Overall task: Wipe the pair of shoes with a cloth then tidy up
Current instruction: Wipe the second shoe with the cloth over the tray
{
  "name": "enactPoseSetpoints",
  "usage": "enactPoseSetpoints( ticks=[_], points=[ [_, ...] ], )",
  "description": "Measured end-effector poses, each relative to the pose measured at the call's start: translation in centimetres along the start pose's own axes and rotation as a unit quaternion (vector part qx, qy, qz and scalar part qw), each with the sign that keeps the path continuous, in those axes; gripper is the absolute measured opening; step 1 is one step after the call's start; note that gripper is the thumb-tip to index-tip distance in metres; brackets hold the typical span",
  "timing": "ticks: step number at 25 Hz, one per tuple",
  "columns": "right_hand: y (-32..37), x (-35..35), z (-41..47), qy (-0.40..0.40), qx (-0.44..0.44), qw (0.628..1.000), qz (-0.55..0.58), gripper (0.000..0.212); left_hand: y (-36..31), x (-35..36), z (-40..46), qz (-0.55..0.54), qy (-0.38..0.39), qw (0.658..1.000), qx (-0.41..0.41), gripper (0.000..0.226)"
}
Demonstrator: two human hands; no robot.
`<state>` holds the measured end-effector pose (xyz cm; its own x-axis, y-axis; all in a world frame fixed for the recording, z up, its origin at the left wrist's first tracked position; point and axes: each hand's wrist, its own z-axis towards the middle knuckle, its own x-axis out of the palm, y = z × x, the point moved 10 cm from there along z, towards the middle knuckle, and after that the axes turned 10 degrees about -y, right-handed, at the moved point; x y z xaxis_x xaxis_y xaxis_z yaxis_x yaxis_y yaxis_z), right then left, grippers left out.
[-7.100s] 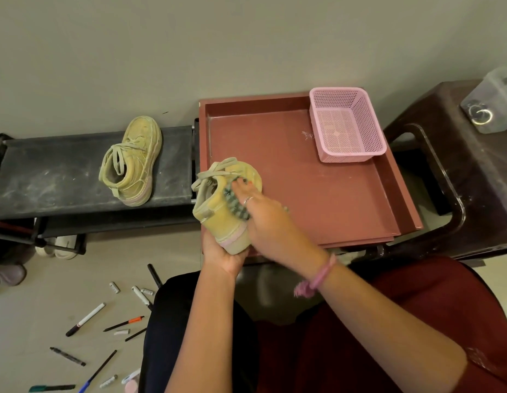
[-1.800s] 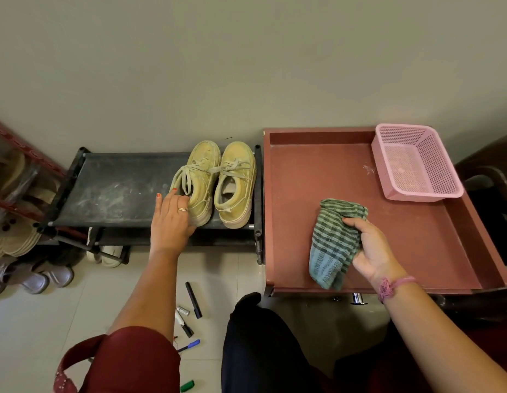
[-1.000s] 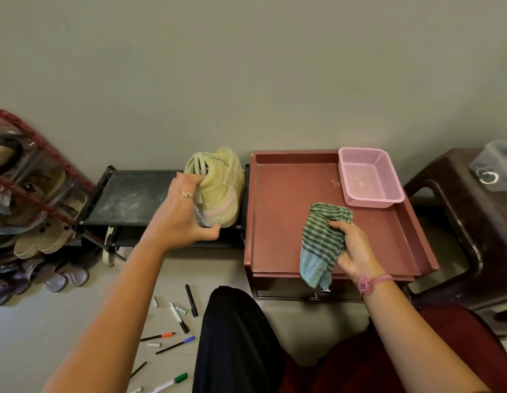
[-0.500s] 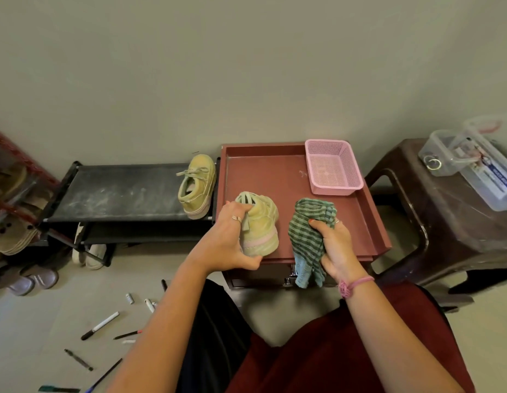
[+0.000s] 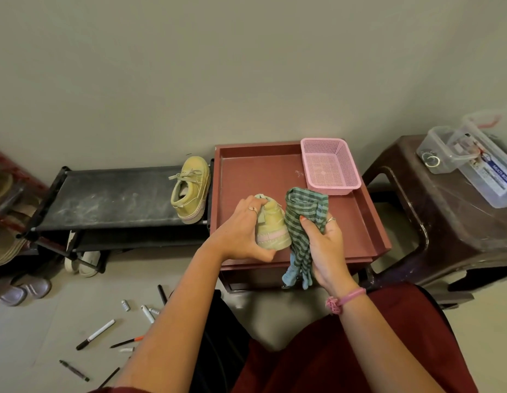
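1. Your left hand (image 5: 241,234) grips one yellow shoe (image 5: 272,226) over the near part of the red tray (image 5: 246,177), fingers curled over its top and thumb under its pale sole; whether the shoe touches the tray floor is not clear

2. Your right hand (image 5: 324,245) holds the green striped cloth (image 5: 302,219), fingers curled round its bunched middle; the top of the cloth lies against the right side of the held shoe and its lower end hangs past the tray's front edge

3. The other shoe (image 5: 191,190) sits on the right end of the black shoe rack (image 5: 110,198), just beside the tray's left wall, toe pointing to the wall

4. A pink basket (image 5: 330,165) stands in the far right corner of the tray

5. To the right is a dark brown stool (image 5: 456,222) with clear plastic boxes (image 5: 467,163) on top

6. On the floor to your left, pens and markers (image 5: 96,333) lie scattered; more footwear (image 5: 82,262) sits under the rack and further to the left

7. You wear a pink band (image 5: 346,300) on the right wrist and a ring on each hand
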<state>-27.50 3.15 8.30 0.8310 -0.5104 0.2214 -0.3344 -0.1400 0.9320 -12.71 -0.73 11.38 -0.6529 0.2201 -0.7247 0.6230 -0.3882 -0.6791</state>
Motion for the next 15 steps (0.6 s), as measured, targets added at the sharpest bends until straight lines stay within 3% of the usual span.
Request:
enactPoseSetpoints(
  ticks=[4, 7, 11, 15],
  points=[
    [0.1, 0.3, 0.6, 0.000, -0.007, 1.000, -0.005, 0.020, 0.7, -0.1, 1.3, -0.056, -0.020, 0.998, -0.009, 0.099],
    [0.9, 1.0, 1.4, 0.010, -0.003, 1.000, 0.026, 0.021, 1.8, -0.4, 1.6, -0.105, -0.085, 0.990, -0.030, 0.120],
    [1.5, 1.1, 2.3, 0.012, 0.018, 0.998, 0.057, 0.025, 2.8, 0.5, 0.9, -0.141, -0.150, 0.977, -0.057, 0.118],
    [1.6, 0.9, 2.8, 0.007, 0.031, 0.996, 0.084, 0.026, 2.0, 2.0, 1.5, -0.113, -0.182, 0.977, -0.022, 0.114]
  ],
)
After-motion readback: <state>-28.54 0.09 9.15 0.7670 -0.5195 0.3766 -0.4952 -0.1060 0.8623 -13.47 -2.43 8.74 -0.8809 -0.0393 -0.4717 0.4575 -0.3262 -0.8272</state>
